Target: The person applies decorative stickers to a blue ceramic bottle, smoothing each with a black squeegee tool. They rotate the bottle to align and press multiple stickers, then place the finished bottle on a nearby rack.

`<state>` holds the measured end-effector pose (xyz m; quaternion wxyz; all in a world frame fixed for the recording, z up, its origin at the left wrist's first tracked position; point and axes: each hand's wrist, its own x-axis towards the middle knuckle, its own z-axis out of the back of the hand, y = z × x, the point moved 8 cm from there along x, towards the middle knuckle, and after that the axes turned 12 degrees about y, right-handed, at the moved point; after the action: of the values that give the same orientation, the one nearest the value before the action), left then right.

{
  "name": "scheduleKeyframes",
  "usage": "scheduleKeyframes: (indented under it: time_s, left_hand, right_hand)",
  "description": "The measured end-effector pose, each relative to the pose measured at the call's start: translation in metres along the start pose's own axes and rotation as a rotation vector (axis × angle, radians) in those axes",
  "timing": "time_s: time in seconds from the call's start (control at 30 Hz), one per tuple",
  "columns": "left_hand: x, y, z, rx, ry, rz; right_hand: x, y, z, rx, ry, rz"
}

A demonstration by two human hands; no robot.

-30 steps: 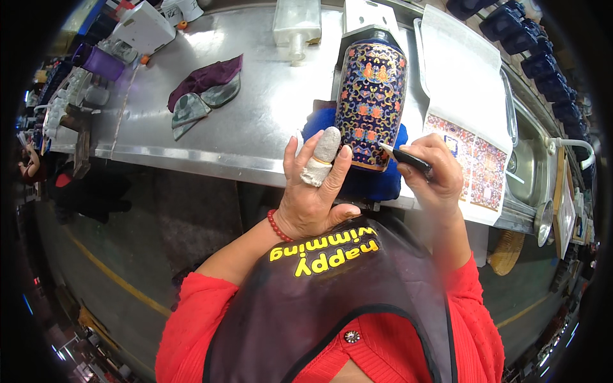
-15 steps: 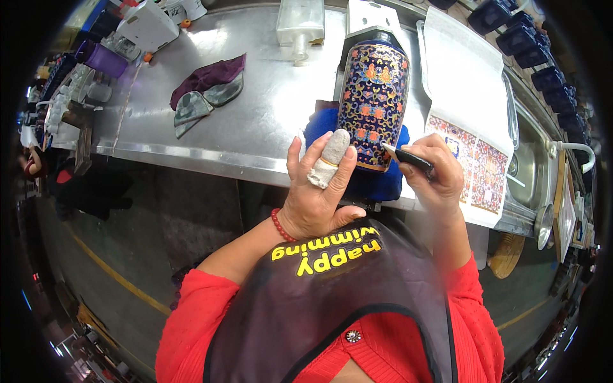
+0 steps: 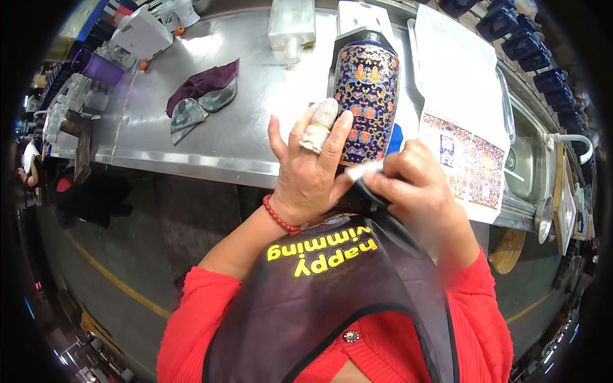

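At the far left of the metal table [image 3: 255, 121], a purple container [image 3: 99, 67] stands near a white box [image 3: 143, 33]. Further right lies a crumpled purple cloth [image 3: 204, 83] with grey-green pieces [image 3: 188, 113] against its near edge, and a clear rectangular bottle [image 3: 291, 25] sits toward the back. The person's left hand [image 3: 310, 163], with a red bead bracelet [image 3: 278, 214] at the wrist, has its fingers stretched out and spread, gripping nothing; a pale cover [image 3: 325, 113] wraps the middle finger, and the index finger rests over the lower left edge of the patterned vase [image 3: 367, 102]. This dark blue, flowered vase lies at the table's near edge, its neck toward the back, with some blue cloth [image 3: 395, 137] showing on its right. Just below the vase's base, the right hand [image 3: 418, 182] has its fingers closed around what seems, through the blur, to be a white-tipped black tool [image 3: 365, 170], near the left thumb. Right of that hand lies a white sheet with a floral print [image 3: 463, 159], beside a metal sink [image 3: 525, 169].
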<state>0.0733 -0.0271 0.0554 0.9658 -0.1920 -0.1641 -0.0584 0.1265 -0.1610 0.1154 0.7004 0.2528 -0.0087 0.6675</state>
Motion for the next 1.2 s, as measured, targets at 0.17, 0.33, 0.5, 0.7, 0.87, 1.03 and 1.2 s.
scheduleKeyframes:
  time_s: [0.17, 0.33, 0.5, 0.7, 0.87, 1.03, 1.2]
  left_hand:
    - [0.003, 0.007, 0.003, -0.024, -0.077, -0.047]
    - [-0.002, 0.017, -0.007, -0.134, 0.008, -0.017]
    - [-0.004, 0.021, -0.007, -0.305, 0.088, -0.026]
    - [0.000, 0.013, 0.001, -0.219, 0.055, -0.053]
    - [0.002, 0.006, 0.006, -0.023, -0.008, -0.107]
    - [0.003, 0.013, 0.001, -0.158, -0.020, -0.125]
    - [-0.002, 0.006, 0.007, -0.169, -0.048, -0.095]
  right_hand:
    - [-0.017, -0.029, 0.030, 0.153, -0.292, -0.218]
    - [-0.010, -0.015, 0.009, -0.127, -0.138, -0.078]
    - [-0.014, 0.004, 0.006, -0.117, -0.024, -0.069]
    - [-0.011, 0.000, 0.019, -0.094, -0.167, -0.165]
    - [-0.006, 0.008, 0.000, -0.232, -0.003, -0.032]
    - [-0.031, -0.019, 0.005, 0.285, -0.158, -0.408]
    - [-0.056, -0.036, -0.013, 0.622, -0.496, -0.653]
